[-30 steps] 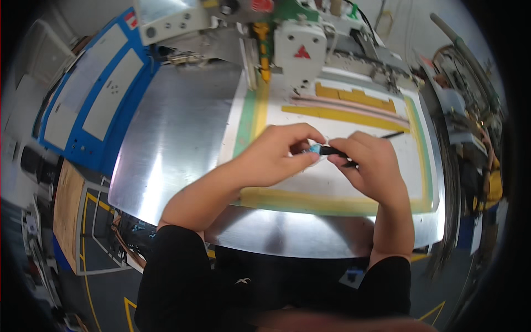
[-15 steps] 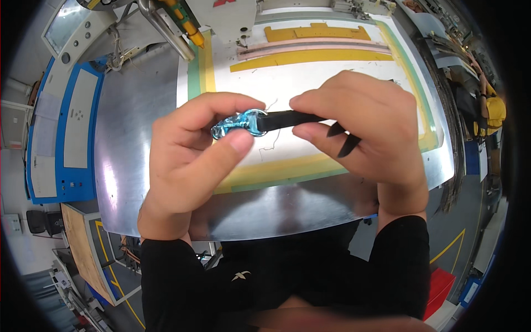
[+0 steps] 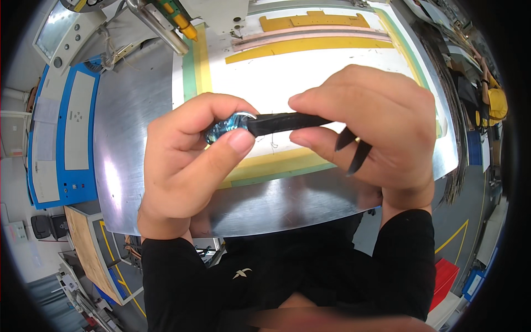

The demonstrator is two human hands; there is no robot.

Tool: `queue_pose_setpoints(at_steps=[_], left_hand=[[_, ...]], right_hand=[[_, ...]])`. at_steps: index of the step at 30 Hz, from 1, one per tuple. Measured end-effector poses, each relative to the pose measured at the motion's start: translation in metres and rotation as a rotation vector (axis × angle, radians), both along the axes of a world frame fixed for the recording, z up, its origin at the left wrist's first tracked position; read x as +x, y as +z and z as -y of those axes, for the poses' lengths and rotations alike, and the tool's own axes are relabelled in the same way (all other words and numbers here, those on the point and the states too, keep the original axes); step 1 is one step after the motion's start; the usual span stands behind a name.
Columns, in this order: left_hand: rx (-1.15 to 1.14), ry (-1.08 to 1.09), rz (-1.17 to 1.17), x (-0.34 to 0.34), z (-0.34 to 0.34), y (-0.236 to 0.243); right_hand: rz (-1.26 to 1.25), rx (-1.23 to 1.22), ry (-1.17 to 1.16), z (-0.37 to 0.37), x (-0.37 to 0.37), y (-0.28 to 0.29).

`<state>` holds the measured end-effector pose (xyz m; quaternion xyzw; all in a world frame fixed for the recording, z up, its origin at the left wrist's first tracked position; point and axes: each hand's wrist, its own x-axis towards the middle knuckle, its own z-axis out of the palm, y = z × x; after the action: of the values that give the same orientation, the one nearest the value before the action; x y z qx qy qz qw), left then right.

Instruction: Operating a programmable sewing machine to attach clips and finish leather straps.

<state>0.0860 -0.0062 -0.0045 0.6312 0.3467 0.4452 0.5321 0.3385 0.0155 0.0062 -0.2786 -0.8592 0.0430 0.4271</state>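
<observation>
Between the thumb and bent forefinger of my left hand (image 3: 180, 157) is a metal ring wrapped in shiny blue film (image 3: 224, 127). A black strap (image 3: 285, 123) is looped through the ring and runs right to my right hand (image 3: 381, 124). My right thumb and forefinger close around that strap. Two dark pointed tips (image 3: 348, 145) stick out below the right fingers; whether they are strap ends or a tool's tips I cannot tell. Both hands are raised over the table.
Under my hands lies a white sheet (image 3: 298, 69) edged with yellow and green tape, on a metal table (image 3: 138, 94). Yellow templates (image 3: 315, 22) lie at its far side. A machine arm with a yellow-tipped part (image 3: 187, 29) stands far left, beside a blue-and-white cabinet (image 3: 74, 127).
My right hand has shifted slightly right, and more strap shows between the hands. The ring has turned a little and sits deeper in my left fingers.
</observation>
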Motion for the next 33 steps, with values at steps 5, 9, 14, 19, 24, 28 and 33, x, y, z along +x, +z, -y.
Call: queue_pose_setpoints(at_steps=[5,9,14,19,24,28,33], left_hand=[[-0.059,-0.08,0.093,-0.002,-0.002,-0.004],[-0.109,-0.129,0.124,-0.003,-0.002,-0.006],[-0.181,-0.153,0.184,-0.001,0.001,-0.003],[-0.203,-0.101,0.127,0.002,0.005,0.001],[-0.124,-0.047,0.092,0.0,0.005,0.002],[-0.013,0.031,0.044,-0.005,0.002,0.0],[0.125,0.158,0.045,-0.018,-0.004,0.0]], right_hand=[[0.034,-0.011,0.013,0.0,0.003,0.0],[0.047,-0.007,0.023,0.001,0.002,0.0],[0.05,-0.016,0.01,0.006,0.0,0.001],[0.041,-0.019,0.006,0.008,-0.001,0.002],[0.042,-0.04,-0.038,0.009,0.001,0.005],[0.033,0.013,-0.076,0.006,0.005,0.007],[0.042,0.084,-0.146,0.002,0.016,0.015]])
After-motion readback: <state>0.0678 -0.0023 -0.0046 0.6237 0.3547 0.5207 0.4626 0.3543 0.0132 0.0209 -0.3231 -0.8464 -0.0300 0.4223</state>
